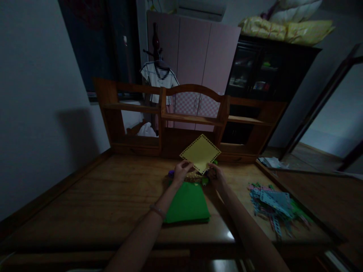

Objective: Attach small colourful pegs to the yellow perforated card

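Note:
A yellow square sheet [200, 153] with a row of holes along its edges is held up, one corner pointing down. My left hand [181, 173] pinches its lower left edge. On the lower right edge, my right hand [217, 178] is closed with its fingertips against the sheet; a dark shape by these fingers is too dim to make out. Below the hands lies a folded green cloth-like stack [187, 204]. Between the hands, behind the stack, are a gold patterned thing [193, 177] and a small green object [205, 181]. A purple item [171, 173] sits beside my left hand.
A heap of blue, green and pink cut strips and pieces [273, 204] lies on the right of the wooden table [113, 196]. A wooden shelf [193, 119] runs along the back edge. A wall [34, 113] borders the left side.

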Demonstrator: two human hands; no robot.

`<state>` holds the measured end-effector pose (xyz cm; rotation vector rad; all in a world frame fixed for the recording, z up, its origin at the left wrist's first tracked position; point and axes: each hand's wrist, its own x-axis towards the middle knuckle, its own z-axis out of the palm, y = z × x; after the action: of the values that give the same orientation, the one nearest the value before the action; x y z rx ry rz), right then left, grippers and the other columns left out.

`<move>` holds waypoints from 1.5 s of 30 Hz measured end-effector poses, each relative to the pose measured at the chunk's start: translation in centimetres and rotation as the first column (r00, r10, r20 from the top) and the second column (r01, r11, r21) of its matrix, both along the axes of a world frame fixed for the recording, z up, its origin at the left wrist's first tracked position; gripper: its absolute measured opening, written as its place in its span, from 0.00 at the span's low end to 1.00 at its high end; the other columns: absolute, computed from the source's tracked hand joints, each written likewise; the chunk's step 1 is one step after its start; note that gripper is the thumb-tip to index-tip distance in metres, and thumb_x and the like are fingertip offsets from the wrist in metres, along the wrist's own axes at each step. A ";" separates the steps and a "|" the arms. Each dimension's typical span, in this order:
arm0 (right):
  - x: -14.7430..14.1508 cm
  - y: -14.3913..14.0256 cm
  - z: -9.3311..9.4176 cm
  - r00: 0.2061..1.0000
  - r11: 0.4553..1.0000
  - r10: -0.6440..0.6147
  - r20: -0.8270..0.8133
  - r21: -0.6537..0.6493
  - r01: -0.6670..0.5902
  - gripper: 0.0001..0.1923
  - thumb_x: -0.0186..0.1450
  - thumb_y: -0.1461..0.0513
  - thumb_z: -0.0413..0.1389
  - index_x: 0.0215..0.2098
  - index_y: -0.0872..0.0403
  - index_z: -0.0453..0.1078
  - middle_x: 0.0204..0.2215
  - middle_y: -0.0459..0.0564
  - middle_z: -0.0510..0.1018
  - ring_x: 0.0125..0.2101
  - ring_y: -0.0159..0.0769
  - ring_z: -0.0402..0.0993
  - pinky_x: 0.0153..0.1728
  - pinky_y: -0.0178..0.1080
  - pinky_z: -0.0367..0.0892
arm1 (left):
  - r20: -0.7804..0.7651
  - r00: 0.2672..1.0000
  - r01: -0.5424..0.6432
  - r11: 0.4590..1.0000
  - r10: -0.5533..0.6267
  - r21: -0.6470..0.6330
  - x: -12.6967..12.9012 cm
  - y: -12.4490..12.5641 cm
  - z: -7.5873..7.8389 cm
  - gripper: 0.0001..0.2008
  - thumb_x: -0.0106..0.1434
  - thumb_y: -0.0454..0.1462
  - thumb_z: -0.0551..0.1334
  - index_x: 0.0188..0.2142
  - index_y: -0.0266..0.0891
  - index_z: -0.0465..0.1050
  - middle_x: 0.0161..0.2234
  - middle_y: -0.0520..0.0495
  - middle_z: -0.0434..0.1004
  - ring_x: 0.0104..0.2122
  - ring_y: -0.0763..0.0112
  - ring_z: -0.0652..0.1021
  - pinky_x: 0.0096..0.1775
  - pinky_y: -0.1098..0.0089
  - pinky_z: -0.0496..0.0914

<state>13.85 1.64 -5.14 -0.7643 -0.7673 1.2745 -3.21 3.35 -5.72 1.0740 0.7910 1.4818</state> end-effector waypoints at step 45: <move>-2.6 -2.6 2.1 0.777 0.945 -0.311 0.547 0.268 0.189 0.14 0.49 0.53 0.63 0.23 0.55 0.70 0.20 0.44 0.71 0.18 0.28 0.67 0.19 0.30 0.61 | 0.284 0.944 0.184 0.982 -0.167 -0.037 -0.4 0.7 -0.7 0.14 0.42 0.36 0.71 0.28 0.32 0.72 0.31 0.45 0.76 0.32 0.69 0.77 0.44 0.61 0.69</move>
<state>11.22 -1.00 -3.09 -1.0741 -1.2242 0.6937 -3.62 4.02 -6.39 0.8400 0.5241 1.4079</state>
